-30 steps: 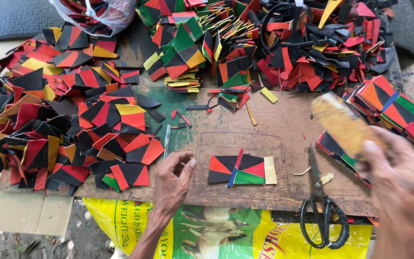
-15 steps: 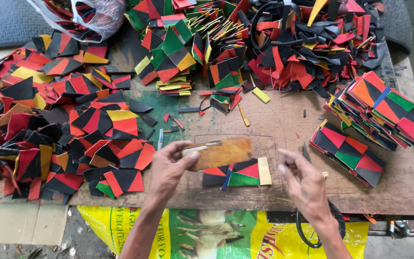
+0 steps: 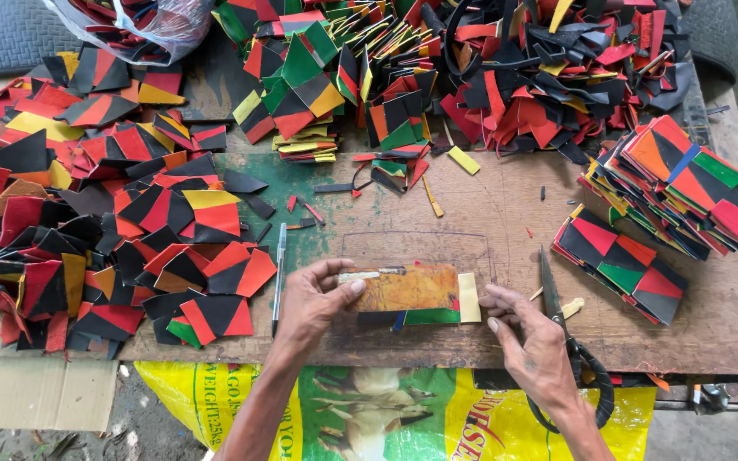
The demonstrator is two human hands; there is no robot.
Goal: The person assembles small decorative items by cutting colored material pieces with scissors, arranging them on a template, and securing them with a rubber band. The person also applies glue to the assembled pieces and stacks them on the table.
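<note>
Left hand (image 3: pixel 313 300) thumb pressing orange-brown template (image 3: pixel 405 288) flat on patchwork piece (image 3: pixel 437 312), grip open, right hand (image 3: pixel 533 340) open beside it, scissors (image 3: pixel 567 337) on bench (image 3: pixel 506 213).

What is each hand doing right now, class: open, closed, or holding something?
Left hand: open, fingers pressing the orange-brown template flat.
Right hand: open, fingertips resting on the board beside the template, holding nothing.

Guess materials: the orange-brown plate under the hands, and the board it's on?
Orange-brown plate: probably rigid translucent plastic, scuffed; the coloured patches show faintly under it. Board: likely plywood, with visible grain, worn green paint and scratches.
</note>
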